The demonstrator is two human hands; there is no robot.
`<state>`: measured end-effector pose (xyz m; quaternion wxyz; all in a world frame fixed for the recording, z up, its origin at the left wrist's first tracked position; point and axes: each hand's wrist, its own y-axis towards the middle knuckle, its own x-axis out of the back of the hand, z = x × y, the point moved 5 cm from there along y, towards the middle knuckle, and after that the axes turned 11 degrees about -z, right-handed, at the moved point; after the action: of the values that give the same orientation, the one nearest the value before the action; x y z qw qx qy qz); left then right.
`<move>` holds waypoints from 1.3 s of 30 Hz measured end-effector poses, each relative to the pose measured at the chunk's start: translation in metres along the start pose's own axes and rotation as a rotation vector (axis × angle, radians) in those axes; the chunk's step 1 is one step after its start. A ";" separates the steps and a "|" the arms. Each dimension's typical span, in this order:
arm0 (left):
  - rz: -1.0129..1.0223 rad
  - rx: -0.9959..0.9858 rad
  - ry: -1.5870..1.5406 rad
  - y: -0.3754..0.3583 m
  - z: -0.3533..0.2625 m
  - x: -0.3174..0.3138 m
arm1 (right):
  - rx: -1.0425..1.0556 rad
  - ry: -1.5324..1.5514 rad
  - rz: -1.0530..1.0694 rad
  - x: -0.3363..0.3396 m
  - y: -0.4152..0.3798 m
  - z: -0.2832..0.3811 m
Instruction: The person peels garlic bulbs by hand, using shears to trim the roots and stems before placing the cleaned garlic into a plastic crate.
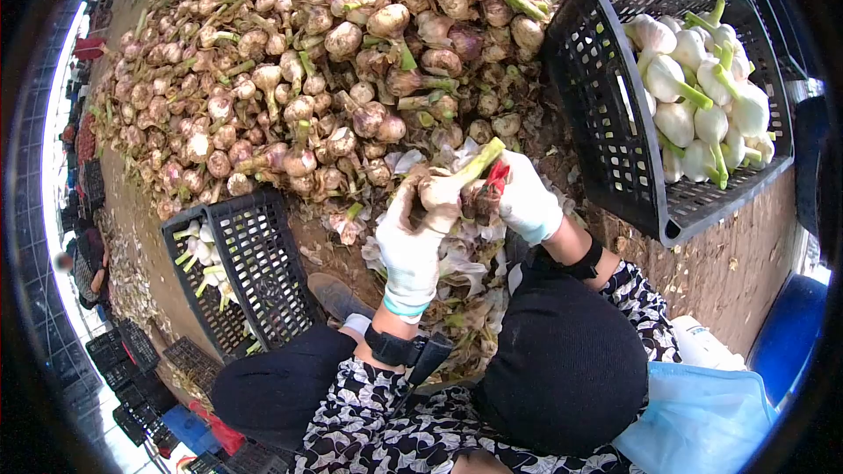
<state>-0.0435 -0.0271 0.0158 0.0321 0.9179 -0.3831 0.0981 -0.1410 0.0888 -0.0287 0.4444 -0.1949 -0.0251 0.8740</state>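
Observation:
My left hand [411, 241], in a white glove with soiled fingers, is closed round a garlic bulb [439, 194] whose thick green stem points up and right. Close against the stem, my right hand [525, 197], also gloved, grips a tool with red handles [497, 177]; its working end is hard to make out. Both hands are above loose peelings [465, 268], at the near edge of a large heap of unpeeled garlic [342, 39]. Peeled white bulbs [674, 123] with green stems lie in the black crate [610, 123] on the right.
A second black crate [263, 263] with white bulbs stands at the left, near my shoe [338, 297]. A blue barrel [790, 325] is at the far right. Further left are a person [86, 268] and stacked black crates [123, 355].

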 end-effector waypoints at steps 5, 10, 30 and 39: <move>0.061 0.774 -0.827 -0.011 0.029 -0.015 | 0.142 -0.179 -0.037 0.000 0.005 0.008; 0.065 0.655 -0.617 -0.010 0.022 -0.022 | 0.014 -0.016 0.011 0.006 0.002 0.002; -0.043 -0.262 0.113 0.008 -0.013 0.000 | -0.132 -0.075 -0.113 -0.009 0.000 0.033; -0.017 -0.312 0.129 0.007 -0.021 0.002 | -0.116 -0.150 -0.028 0.000 -0.002 0.019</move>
<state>-0.0502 -0.0308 0.0370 0.1996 0.8968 -0.3831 0.0957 -0.1467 0.0924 -0.0111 0.4416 -0.1541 -0.1115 0.8768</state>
